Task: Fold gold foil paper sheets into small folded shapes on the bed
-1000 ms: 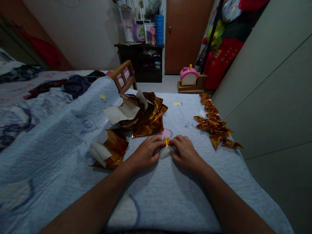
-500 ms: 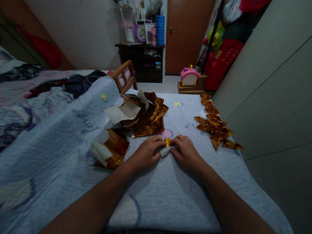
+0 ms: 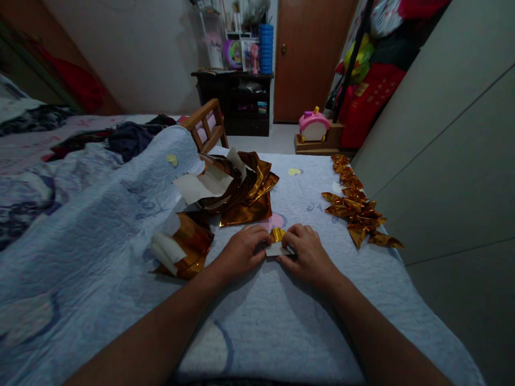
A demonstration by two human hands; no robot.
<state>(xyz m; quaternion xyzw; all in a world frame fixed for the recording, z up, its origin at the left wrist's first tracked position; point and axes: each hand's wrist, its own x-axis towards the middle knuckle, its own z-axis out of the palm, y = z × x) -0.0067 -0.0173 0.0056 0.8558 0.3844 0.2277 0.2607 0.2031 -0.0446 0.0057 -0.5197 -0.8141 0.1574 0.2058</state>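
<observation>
Between my two hands is a small sheet of gold foil paper [image 3: 277, 250], partly folded, its white back toward me and a gold part standing up behind. My left hand [image 3: 248, 247] grips its left end, fingers curled and thumb in front. At the right end, my right hand [image 3: 304, 247] pinches the same paper with bent fingers. To the left lie a few curled gold sheets [image 3: 196, 244], with a larger fanned stack of gold foil paper [image 3: 245, 209] behind them. Folded gold foil pieces [image 3: 354, 206] lie in a heap along the right edge of the bed.
A pale blue quilt [image 3: 257, 321] covers the surface under my hands and bunches up on the left. A wooden rail [image 3: 205, 126] stands at its far edge. On the right rises a pale cabinet [image 3: 450, 161]. A pink toy [image 3: 314, 126] sits beyond the bed.
The paper's white flap has gone from slanted to a flatter, straighter strip. My right fingers have shifted slightly along it. My left hand has hardly moved.
</observation>
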